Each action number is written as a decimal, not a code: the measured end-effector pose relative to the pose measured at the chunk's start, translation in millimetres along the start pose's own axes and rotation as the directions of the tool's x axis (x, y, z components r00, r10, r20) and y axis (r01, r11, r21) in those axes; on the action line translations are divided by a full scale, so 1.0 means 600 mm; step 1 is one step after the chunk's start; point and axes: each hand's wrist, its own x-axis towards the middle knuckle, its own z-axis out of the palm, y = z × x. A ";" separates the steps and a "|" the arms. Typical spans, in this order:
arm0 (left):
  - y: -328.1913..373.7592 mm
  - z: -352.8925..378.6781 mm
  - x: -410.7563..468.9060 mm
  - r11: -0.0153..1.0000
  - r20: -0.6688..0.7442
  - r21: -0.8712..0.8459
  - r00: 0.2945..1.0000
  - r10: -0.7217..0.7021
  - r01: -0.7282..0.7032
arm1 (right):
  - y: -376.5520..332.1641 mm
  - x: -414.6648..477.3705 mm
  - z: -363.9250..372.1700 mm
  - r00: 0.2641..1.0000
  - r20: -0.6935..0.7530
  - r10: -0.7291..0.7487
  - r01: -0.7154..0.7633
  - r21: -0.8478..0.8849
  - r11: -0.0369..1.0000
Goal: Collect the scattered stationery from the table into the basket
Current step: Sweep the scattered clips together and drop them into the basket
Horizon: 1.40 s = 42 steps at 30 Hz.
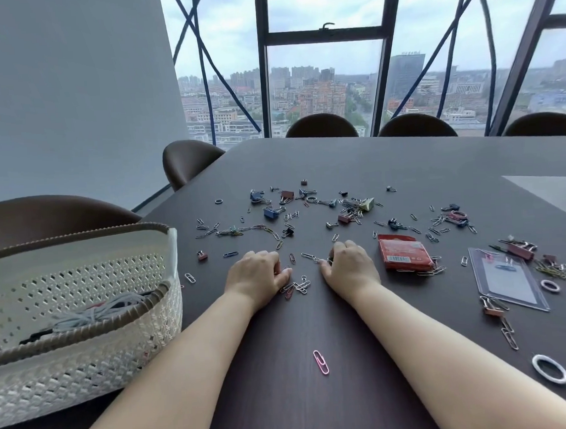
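Note:
Several paper clips and binder clips [275, 211] lie scattered over the dark table [404, 168]. A white woven basket [85, 349] with a brown rim stands at the left, with grey cord inside. My left hand [257, 274] rests palm down, fingers curled, beside a small heap of paper clips [297, 285]. My right hand [351, 263] lies palm down with curled fingers touching a chain of clips [311, 257]. Whether either hand holds clips under its fingers is hidden. A pink paper clip [320, 361] lies between my forearms.
A red box [403, 252] lies right of my right hand. A clear badge holder [506, 278], binder clips and white rubber rings [550, 369] sit at the right. Dark chairs [190, 161] surround the table; windows stand behind.

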 end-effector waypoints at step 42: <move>-0.002 -0.011 -0.031 0.978 -0.117 -0.209 0.993 -0.020 -0.005 | 0.005 -0.051 -0.029 0.999 -0.032 -0.043 0.047 0.137 0.989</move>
